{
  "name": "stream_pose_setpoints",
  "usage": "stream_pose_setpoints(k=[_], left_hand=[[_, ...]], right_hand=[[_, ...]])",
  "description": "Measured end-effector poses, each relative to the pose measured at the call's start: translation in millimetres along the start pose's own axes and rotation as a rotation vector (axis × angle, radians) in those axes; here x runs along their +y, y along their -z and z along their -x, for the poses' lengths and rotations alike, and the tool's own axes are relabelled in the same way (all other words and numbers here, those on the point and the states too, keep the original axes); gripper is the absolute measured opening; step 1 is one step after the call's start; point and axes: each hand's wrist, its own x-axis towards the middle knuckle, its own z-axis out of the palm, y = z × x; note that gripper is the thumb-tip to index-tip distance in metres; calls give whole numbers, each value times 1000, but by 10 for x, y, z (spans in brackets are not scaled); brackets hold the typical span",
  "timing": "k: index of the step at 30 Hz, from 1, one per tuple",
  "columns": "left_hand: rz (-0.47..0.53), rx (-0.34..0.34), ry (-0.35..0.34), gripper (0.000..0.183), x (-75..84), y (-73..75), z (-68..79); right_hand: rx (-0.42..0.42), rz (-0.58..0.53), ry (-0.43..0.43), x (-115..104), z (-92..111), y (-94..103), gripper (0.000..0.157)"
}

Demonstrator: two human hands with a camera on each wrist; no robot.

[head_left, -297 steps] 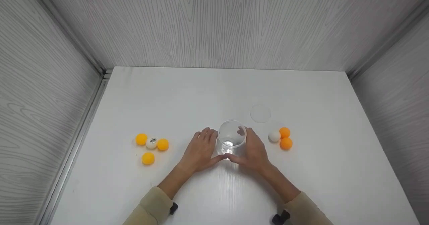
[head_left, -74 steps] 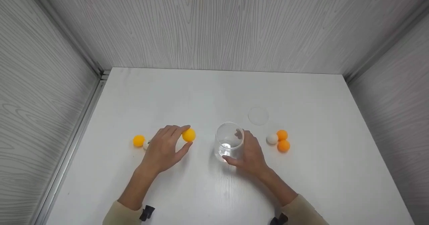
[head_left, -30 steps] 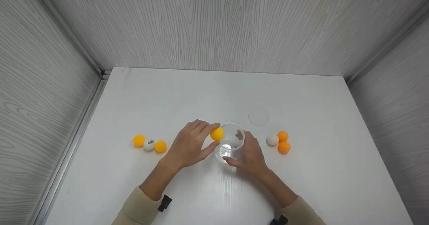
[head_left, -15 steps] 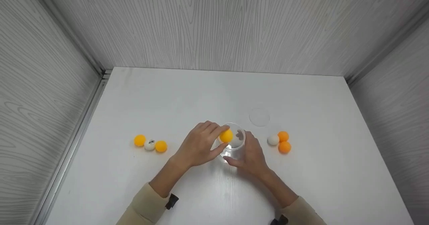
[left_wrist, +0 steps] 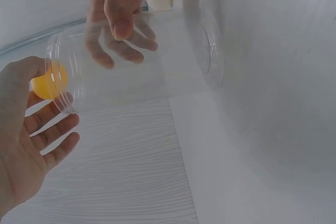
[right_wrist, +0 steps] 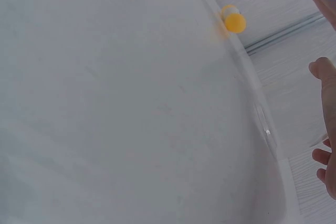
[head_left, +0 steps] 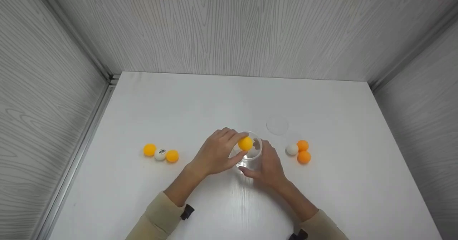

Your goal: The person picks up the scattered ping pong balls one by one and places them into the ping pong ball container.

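Observation:
Between thumb and index finger my left hand (head_left: 218,152) pinches a yellow ping-pong ball (head_left: 245,143), right at the mouth of a clear plastic jar (head_left: 250,161). The jar stands upright on the white table, and no ball shows inside it. My right hand (head_left: 268,166) holds the jar from its right side, with the thumb in front. In the left wrist view the jar (left_wrist: 142,72) appears sideways, the ball (left_wrist: 48,82) at its rim. The right wrist view catches part of my right hand (right_wrist: 326,108) at the edge.
To the left lie two yellow balls (head_left: 149,150) with a printed white ball (head_left: 160,154) between them. Two orange balls (head_left: 304,157) and a white ball (head_left: 292,149) sit together on the right. Behind the jar lies a clear round lid (head_left: 277,125). Wood-grain walls border the table.
My left hand has left the jar, taken the nearest yellow ball from the left group, and carried it right to the jar's mouth. The right hand has stayed on the jar.

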Motion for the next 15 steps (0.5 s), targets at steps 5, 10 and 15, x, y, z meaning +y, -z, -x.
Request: stream_pose_setpoints(k=[5, 10, 15], left_hand=[[11, -18, 9, 42, -1, -8, -44], [33, -22, 12, 42, -9, -29, -77], [46, -28, 20, 44, -20, -50, -83]], right_hand=[[-5, 3, 3, -2, 1, 5, 89], [-10, 13, -3, -6, 4, 6, 89], [-18, 18, -5, -8, 11, 7, 90]])
